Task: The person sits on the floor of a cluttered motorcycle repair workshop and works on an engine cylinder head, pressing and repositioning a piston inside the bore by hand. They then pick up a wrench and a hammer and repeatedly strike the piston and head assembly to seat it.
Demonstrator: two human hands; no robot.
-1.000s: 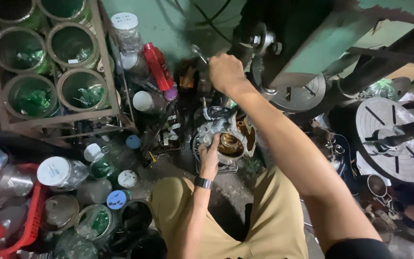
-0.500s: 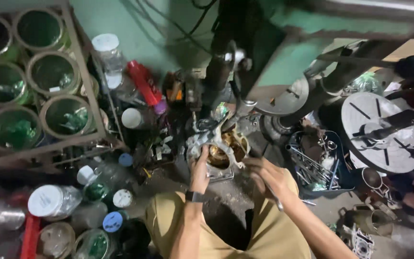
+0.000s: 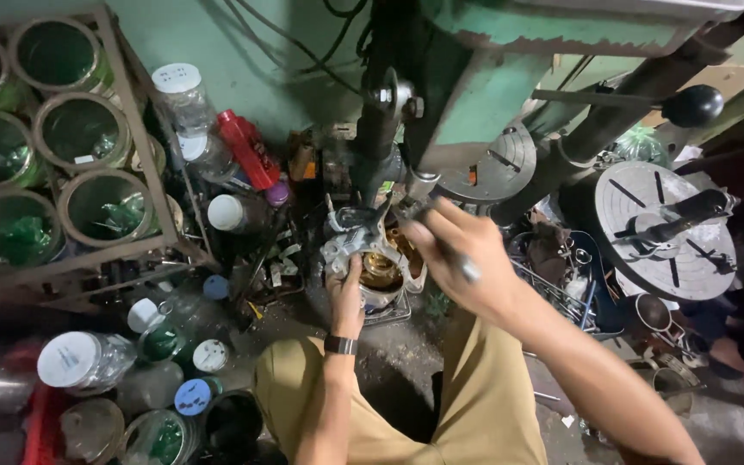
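A green drill press (image 3: 510,77) fills the upper middle of the view, its dark column (image 3: 381,129) coming down to the floor. To the right stands a round slotted metal plate (image 3: 665,232); to the left a rack of green-tinted jars (image 3: 71,138) and loose plastic bottles with white caps (image 3: 71,362), plus a red bottle (image 3: 247,148). The person sits with knees in tan trousers (image 3: 475,405) either side of the work.

The thing in hand is a small electric motor housing (image 3: 368,254), grey cast metal with copper windings showing inside, set on the floor at the foot of the column. The left hand (image 3: 346,293), with a dark wristband, presses against its near side, fingers bent around the casing to steady it. The right hand (image 3: 462,254) hovers just right of the housing, fingers closed around a thin dark tool (image 3: 454,258), possibly a screwdriver or pen; blur hides its tip.

The housing looks heavy and stiff, likely greasy, so slippery. The outer cast rim seems the safe hold; the windings look fragile
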